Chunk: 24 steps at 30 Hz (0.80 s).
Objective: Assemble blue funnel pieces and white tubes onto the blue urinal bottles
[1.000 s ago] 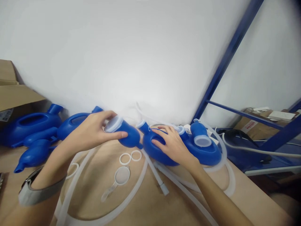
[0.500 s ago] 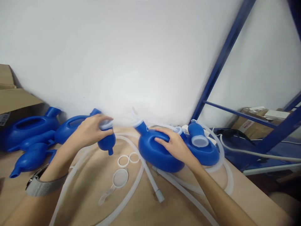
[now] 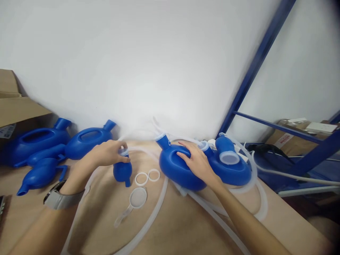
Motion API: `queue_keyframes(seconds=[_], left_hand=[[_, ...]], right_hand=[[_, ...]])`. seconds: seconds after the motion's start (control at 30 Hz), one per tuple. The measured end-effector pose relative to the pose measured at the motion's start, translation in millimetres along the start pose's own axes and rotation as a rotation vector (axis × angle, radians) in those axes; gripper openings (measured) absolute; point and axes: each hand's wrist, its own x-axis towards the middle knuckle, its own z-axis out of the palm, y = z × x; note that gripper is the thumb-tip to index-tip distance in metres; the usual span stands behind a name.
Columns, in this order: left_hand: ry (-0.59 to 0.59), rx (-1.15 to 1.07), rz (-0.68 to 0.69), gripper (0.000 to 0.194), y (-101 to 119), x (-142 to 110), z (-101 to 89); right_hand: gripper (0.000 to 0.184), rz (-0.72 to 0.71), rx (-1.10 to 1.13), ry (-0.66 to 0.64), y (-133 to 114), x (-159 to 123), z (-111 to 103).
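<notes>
My left hand (image 3: 113, 153) closes round the neck of a small blue bulb-shaped funnel (image 3: 123, 170). Its white-rimmed end is up and its narrow spout points down, just over or on the table. My right hand (image 3: 198, 159) grips the handle of a blue plastic urinal bottle (image 3: 172, 166), thumb at the handle opening. The bottle's neck has a white rim and tilts up to the left. Between the hands lie two white rings (image 3: 141, 179) and a white round cap (image 3: 138, 197) with a strap. A clear hose (image 3: 156, 209) curves over the table in front.
More blue bottles (image 3: 89, 140) and a blue funnel (image 3: 39, 173) lie at the left beside a cardboard box (image 3: 23, 109). Right of my right hand is another blue bottle (image 3: 236, 173) with a funnel (image 3: 224, 145) on it. A blue metal frame (image 3: 255, 67) rises behind the table's right edge.
My left hand has lowered the small funnel toward the table. The hose end with the grey tip no longer shows in front of the bottle. My right hand stays on the bottle.
</notes>
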Motion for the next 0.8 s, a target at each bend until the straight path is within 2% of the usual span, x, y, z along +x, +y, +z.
queue_keyframes(seconds=[0.1,0.23,0.37,0.47,0.53,0.67,0.73,0.8], left_hand=[[-0.080,-0.020,0.014,0.058,-2,2,1.6],[-0.148,-0.040,0.007,0.066,-6,0,-2.7],[-0.204,-0.028,0.011,0.073,-7,-2,-5.5],[-0.216,-0.013,-0.008,0.079,-5,-2,-5.2],[-0.206,-0.009,-0.015,0.079,-4,-2,-4.7],[-0.172,0.018,-0.025,0.074,-6,-1,-3.9],[-0.151,0.030,-0.028,0.074,-8,-1,-3.8],[-0.122,0.035,-0.024,0.075,-9,-2,-4.5]], right_hand=[[0.037,0.011,-0.045,0.021,3,1,-8],[0.041,0.038,-0.145,0.033,4,-2,-9],[0.050,-0.110,-0.346,0.000,3,-7,1],[0.055,-0.296,-0.476,-0.038,-5,-10,0],[0.054,-0.460,-0.504,-0.125,-13,-13,-6],[0.056,-0.745,-0.511,-0.441,-27,-21,-10],[0.047,-0.766,-0.554,-0.569,-28,-26,-3],[0.030,-0.740,-0.611,-0.616,-26,-29,9]])
